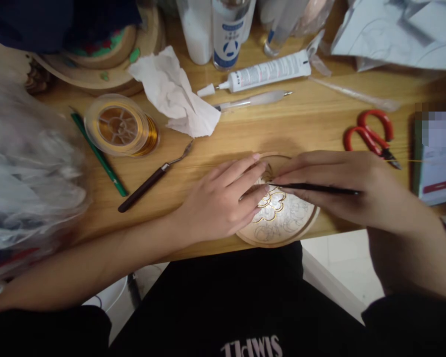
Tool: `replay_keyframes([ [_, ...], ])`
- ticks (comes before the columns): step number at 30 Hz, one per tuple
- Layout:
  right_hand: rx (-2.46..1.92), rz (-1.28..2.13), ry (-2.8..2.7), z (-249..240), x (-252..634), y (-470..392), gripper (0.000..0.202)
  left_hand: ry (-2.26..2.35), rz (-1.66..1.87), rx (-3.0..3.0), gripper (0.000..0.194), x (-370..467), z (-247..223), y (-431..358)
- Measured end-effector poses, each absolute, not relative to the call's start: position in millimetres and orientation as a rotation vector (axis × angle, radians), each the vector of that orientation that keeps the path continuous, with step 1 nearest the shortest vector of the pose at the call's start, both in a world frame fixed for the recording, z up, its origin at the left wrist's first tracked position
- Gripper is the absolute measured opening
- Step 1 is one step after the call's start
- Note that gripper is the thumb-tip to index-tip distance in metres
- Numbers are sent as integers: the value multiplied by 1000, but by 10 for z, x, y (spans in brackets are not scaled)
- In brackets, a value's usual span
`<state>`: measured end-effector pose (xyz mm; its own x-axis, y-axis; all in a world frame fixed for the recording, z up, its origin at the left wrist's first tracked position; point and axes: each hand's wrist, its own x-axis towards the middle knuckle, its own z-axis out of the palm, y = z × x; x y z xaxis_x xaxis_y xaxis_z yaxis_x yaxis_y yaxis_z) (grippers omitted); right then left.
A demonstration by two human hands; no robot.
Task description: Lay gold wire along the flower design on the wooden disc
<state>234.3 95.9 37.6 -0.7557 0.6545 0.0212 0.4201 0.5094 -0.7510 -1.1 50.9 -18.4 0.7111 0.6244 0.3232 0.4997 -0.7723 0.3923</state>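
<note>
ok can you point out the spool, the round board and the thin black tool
Spool (pixel 120 126): head view, on its round end.
Round board (pixel 282 223): head view, on its drawn-on face.
Thin black tool (pixel 319 188): head view, on its shaft.

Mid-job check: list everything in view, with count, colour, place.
Round board: 1, pale with gold outlines, centre
Slim tool: 1, black, over board
Wire strand: 1, gold, centre right
Cutters: 1, red-handled, right
Phone: 1, pale screen, far right
Papers: several, white, top right
Squeeze tube: 1, white, top centre
Pen: 1, translucent, below tube
Bottles: 2+, whitish, top
Tissue: 1, white, left of tube
Spool: 1, clear, gold-wound, left
Palette knife: 1, brown handle, left
Pencil: 1, green, left
Plastic bag: 1+, clear, far left
Wooden rounds: 2+, tan, upper left
Cloth: 1, navy, top left
Table: 1, wood-brown, underneath
Garment: 1+, black, bottom
Left hand: 1, bare, on board
Right hand: 1, bare, holding slim tool
</note>
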Motion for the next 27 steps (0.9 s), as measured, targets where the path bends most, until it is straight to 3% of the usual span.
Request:
replay_keyframes([
  [27,-1155,877,-2233,288,2237,608,16,886,627,2647,29,-24,-167,513],
])
